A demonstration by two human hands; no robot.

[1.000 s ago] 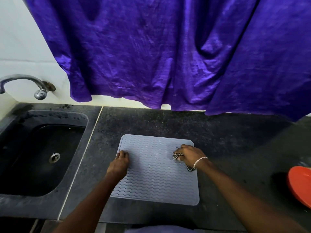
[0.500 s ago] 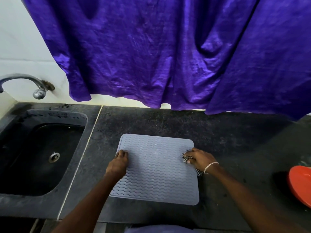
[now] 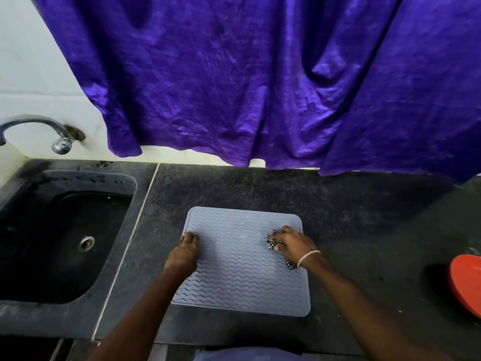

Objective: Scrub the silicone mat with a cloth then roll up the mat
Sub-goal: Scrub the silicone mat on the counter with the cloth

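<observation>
On the mat (image 3: 242, 269), right hand (image 3: 291, 243) grips cloth (image 3: 273, 242).

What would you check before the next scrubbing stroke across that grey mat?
1. Silicone mat lying flat on the counter: ok.
2. Left hand pinning the mat's left edge: ok.
3. Checked cloth bunched in the right hand: ok.
4. Cloth touching the mat: ok.
5. Mat clear of the sink and red dish: ok.
6. Mat already clean: cannot tell.
</observation>
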